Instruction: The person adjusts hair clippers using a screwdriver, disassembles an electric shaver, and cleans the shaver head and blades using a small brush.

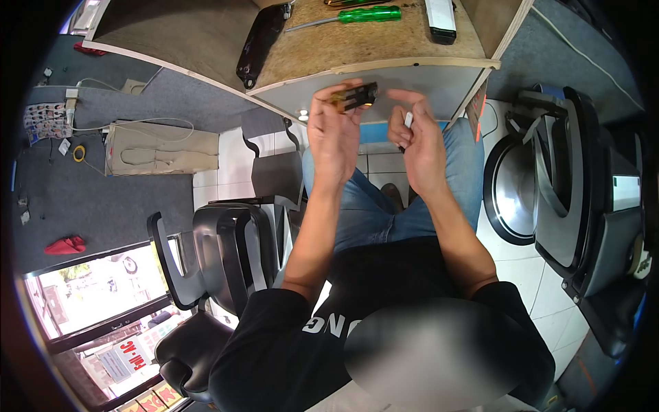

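One small dark-and-amber part (pixel 355 98) sits in the left hand (pixel 333 134), gripped by its fingers. I see the right hand (pixel 422 141) with fingers curled around a short white stick (pixel 408 119), perhaps a tool; it's too blurred to tell. Its index finger points toward the part. Beyond both hands' fingertips, a green-handled screwdriver (pixel 371 14) lies on a wooden shelf (pixel 329 51).

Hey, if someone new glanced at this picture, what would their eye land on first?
Probably the hands at upper centre: the left hand grips a dark and amber piece, and the right hand holds a small white item. Next might be the green screwdriver lying on the brown surface beyond them. Then perhaps the shiny silver disc at the right.
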A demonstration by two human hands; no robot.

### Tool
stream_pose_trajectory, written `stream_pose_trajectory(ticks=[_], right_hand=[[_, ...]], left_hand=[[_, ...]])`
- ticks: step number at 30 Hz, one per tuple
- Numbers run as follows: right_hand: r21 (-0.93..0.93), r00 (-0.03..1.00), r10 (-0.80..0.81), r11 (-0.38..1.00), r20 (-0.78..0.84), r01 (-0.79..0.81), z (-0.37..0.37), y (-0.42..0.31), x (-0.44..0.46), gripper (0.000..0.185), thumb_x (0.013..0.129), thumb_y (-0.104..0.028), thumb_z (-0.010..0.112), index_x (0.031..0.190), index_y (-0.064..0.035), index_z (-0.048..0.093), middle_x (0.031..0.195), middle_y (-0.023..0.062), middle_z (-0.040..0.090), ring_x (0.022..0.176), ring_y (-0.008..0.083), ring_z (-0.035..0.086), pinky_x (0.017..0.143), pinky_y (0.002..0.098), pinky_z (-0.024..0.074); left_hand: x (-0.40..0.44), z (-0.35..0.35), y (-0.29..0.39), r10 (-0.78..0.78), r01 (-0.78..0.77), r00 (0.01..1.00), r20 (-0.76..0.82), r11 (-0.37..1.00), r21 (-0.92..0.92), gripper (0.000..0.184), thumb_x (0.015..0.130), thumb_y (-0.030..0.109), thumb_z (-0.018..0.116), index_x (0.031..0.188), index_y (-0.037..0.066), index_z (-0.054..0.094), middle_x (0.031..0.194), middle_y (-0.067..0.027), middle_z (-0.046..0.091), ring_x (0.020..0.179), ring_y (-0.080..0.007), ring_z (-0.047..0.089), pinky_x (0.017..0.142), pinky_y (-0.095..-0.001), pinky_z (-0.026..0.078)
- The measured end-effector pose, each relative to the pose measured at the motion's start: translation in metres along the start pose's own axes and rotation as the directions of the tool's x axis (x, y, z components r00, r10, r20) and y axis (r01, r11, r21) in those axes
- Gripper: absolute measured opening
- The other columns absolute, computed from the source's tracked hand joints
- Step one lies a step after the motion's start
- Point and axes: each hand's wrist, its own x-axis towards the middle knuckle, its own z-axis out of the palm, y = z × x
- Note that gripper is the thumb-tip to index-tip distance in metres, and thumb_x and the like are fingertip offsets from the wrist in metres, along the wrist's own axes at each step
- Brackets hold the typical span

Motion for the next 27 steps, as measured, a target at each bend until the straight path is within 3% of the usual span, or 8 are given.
stream_pose_trajectory(ticks=[3, 6, 9, 11, 13, 15, 19, 27], right_hand=[[-0.010, 0.993, -0.112, 0.994, -0.044, 0.112, 0.001, 0.000, -0.001, 0.039, 0.113, -0.023, 0.039, 0.123, 0.0044, 0.065, 0.084, 0.0006, 0.047, 0.077, 0.0096, 0.040, 0.071, 0.0250, 0.0342], [-0.166, 0.998, -0.058, 0.984, -0.001, 0.057, -0.001, -0.018, -0.005, 0.039, 0.115, -0.024, 0.042, 0.126, 0.0056, 0.065, 0.091, 0.0020, 0.050, 0.081, 0.0104, 0.043, 0.076, 0.0257, 0.0370], [-0.083, 0.993, -0.110, 0.991, -0.043, 0.106, 0.011, -0.032, -0.006, 0.039, 0.116, -0.026, 0.046, 0.123, 0.0037, 0.069, 0.093, 0.0020, 0.053, 0.085, 0.0109, 0.048, 0.080, 0.0259, 0.0396], [-0.401, 0.947, -0.321, 0.868, 0.001, 0.294, 0.010, -0.036, -0.004, 0.039, 0.117, -0.027, 0.047, 0.121, 0.0018, 0.072, 0.093, 0.0014, 0.054, 0.085, 0.0116, 0.050, 0.080, 0.0248, 0.0412], [-0.546, 0.920, -0.388, 0.758, 0.064, 0.357, 0.007, -0.041, -0.006, 0.038, 0.117, -0.026, 0.048, 0.118, 0.0021, 0.073, 0.095, 0.0017, 0.057, 0.086, 0.0119, 0.053, 0.080, 0.0245, 0.0428], [-0.557, 0.938, -0.333, 0.763, 0.096, 0.328, 0.004, -0.046, -0.012, 0.037, 0.117, -0.024, 0.048, 0.114, 0.0047, 0.072, 0.098, 0.0029, 0.062, 0.086, 0.0116, 0.055, 0.079, 0.0250, 0.0442], [-0.542, 0.842, -0.507, 0.661, 0.185, 0.518, 0.007, -0.036, -0.007, 0.019, 0.104, -0.012, 0.068, 0.115, -0.0007, 0.078, 0.098, 0.0084, 0.071, 0.085, 0.0162, 0.065, 0.077, 0.0270, 0.0517], [-0.600, 0.615, -0.611, 0.269, 0.498, 0.753, 0.006, -0.016, 0.023, 0.034, 0.081, -0.001, 0.081, 0.115, -0.0028, 0.079, 0.096, 0.0100, 0.072, 0.082, 0.0269, 0.069, 0.073, 0.0371, 0.0563]], left_hand=[[-0.005, 0.000, 0.003, -0.147, 0.131, 0.985, -0.089, 0.978, -0.161, 0.057, 0.109, 0.049, 0.059, 0.145, 0.005, 0.055, 0.142, -0.0177, 0.062, 0.134, -0.0369, 0.057, 0.111, -0.0428, 0.049], [-0.006, 0.001, 0.003, -0.165, 0.144, 0.984, -0.060, 0.953, -0.265, 0.056, 0.109, 0.048, 0.058, 0.146, 0.005, 0.055, 0.142, -0.0170, 0.062, 0.135, -0.0378, 0.057, 0.111, -0.0433, 0.049], [-0.007, 0.001, 0.001, -0.174, 0.153, 0.983, -0.052, 0.949, -0.275, 0.055, 0.109, 0.047, 0.059, 0.145, 0.006, 0.057, 0.142, -0.0170, 0.063, 0.135, -0.0379, 0.057, 0.111, -0.0432, 0.049], [-0.008, 0.003, 0.001, -0.180, 0.156, 0.982, -0.056, 0.944, -0.290, 0.054, 0.109, 0.046, 0.059, 0.146, 0.006, 0.057, 0.143, -0.0170, 0.063, 0.136, -0.0377, 0.056, 0.111, -0.0435, 0.049], [-0.008, 0.004, 0.001, -0.185, 0.162, 0.982, -0.048, 0.938, -0.307, 0.055, 0.110, 0.047, 0.056, 0.144, 0.005, 0.058, 0.143, -0.0165, 0.063, 0.136, -0.0373, 0.057, 0.112, -0.0436, 0.049], [-0.008, 0.005, 0.001, -0.186, 0.166, 0.982, -0.029, 0.932, -0.323, 0.058, 0.112, 0.051, 0.050, 0.142, 0.003, 0.059, 0.143, -0.0155, 0.064, 0.135, -0.0367, 0.059, 0.115, -0.0435, 0.047], [-0.009, 0.007, -0.001, -0.207, 0.182, 0.977, -0.059, 0.940, -0.289, 0.055, 0.112, 0.050, 0.050, 0.142, 0.005, 0.060, 0.142, -0.0145, 0.064, 0.136, -0.0338, 0.059, 0.114, -0.0430, 0.047], [-0.015, 0.002, -0.003, -0.260, 0.226, 0.962, -0.080, 0.927, -0.300, 0.046, 0.114, 0.045, 0.050, 0.133, 0.007, 0.065, 0.134, -0.0096, 0.068, 0.129, -0.0230, 0.059, 0.114, -0.0433, 0.045]])
